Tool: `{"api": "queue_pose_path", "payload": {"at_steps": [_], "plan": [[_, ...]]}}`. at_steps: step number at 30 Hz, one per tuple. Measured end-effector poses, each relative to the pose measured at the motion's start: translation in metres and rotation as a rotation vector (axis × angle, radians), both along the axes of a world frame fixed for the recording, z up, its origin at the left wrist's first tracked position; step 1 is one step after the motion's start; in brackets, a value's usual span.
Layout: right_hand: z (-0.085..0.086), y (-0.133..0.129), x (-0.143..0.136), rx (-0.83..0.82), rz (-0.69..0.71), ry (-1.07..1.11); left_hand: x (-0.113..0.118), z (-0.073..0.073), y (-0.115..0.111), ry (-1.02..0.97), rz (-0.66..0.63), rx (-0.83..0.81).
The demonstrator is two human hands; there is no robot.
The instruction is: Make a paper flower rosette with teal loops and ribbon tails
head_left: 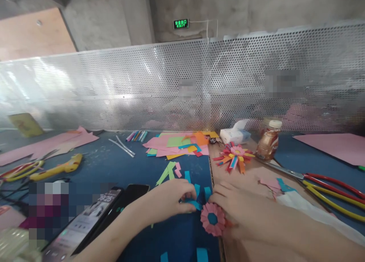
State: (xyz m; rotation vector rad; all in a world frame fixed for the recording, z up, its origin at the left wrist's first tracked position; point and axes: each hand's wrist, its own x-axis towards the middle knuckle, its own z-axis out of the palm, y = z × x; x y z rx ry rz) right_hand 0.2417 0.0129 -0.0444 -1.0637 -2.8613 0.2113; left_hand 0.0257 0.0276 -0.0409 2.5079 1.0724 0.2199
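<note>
My left hand (176, 196) is over the blue table with its fingers curled and the thumb close to them. A blue paper strip (195, 205) is between them. To its right, my right hand (238, 207) is bent downward with the fingers close together, its fingertips by another blue strip (207, 194). What those fingers hold is hidden. Just below them is a pleated pink paper flower (212, 219) with a blue centre, beside the right hand. Green strips (167, 171) and a small pink zigzag piece (178, 169) lie beyond the left hand.
Coloured paper sheets (173, 142), a tissue box (234, 135), a bottle (268, 142) and a multicoloured paper flower (235, 157) stand or lie farther back. Large scissors (308, 178) rest at right. Phones (91, 220) and a yellow glue gun (58, 168) are at left. A perforated metal screen (159, 87) bounds the table.
</note>
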Motion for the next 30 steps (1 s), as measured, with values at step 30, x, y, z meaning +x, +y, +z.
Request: {"api": "queue_pose_path", "payload": {"at_steps": [30], "plan": [[0.008, -0.012, -0.011, 0.194, -0.131, 0.386, -0.018, 0.030, 0.004, -0.437, 0.077, -0.530]]}}
